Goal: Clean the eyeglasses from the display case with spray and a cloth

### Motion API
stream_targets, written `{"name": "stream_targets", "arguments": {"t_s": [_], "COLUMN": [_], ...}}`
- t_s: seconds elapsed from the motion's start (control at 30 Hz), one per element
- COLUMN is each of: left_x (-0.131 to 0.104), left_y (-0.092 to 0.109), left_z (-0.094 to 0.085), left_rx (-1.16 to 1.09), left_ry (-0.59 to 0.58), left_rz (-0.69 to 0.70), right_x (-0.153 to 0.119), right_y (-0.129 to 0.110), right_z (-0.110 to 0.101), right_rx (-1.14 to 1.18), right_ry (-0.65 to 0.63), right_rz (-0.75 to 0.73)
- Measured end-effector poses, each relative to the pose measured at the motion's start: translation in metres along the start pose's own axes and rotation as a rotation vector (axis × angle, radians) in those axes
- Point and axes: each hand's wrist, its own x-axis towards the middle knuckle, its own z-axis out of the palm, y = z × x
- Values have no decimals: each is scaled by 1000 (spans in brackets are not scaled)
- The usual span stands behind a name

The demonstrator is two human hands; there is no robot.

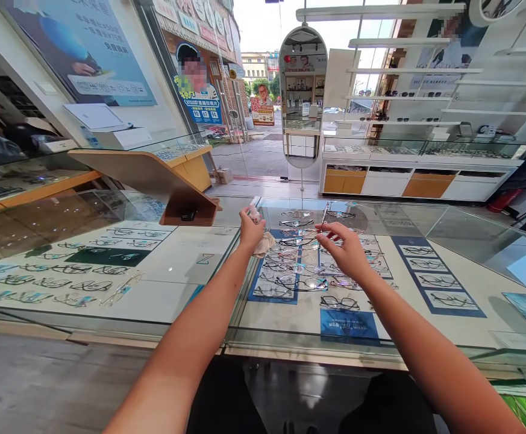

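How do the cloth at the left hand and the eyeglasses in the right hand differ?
The cloth is beige, bunched and opaque; the eyeglasses are a slender, stiff-looking frame. The cloth sits against the left hand; the eyeglasses are pinched by the right hand. Both are over the glass display case.

2 hands: 1 L hand (250,225), 1 R hand (341,241). 1 cloth (264,244). 4 prs of glasses (438,281) on 1 long blue strip (458,311); lots more prs mid-case, can't count 'em. 1 dk green mat (109,257). 1 brown wood stand (140,172). 1 tall oval mirror (303,96). Far cupboard (387,181): 2 orange parts & 2 white.
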Motion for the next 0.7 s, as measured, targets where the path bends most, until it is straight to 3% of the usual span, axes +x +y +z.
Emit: {"name": "stream_targets", "arguments": {"t_s": [0.1, 0.23, 0.27, 0.37, 0.47, 0.57, 0.7], "left_x": [-4, -23, -31, -58, -79, -88, -90], "left_y": [10, 48, 60, 94, 115, 120, 114], "left_z": [2, 1, -1, -9, -15, -15, -9], "left_rx": [-20, -168, -247, -786, -940, -961, -974], "left_ry": [-8, -81, -132, -520, -830, -964, -960], "left_rz": [-62, -80, -79, -183, -296, -372, -372], "right_x": [1, 2, 2, 3, 2, 1, -1], "right_y": [0, -3, -4, -8, -11, -13, -15], "right_z": [-1, -4, -4, -6, -7, -7, -7], "right_rx": [19, 86, 99, 101, 90, 97, 117], "right_ry": [-3, -18, -16, -2, -16, -52, -91], "right_rz": [0, 10, 12, 18, 18, 0, -4]}}
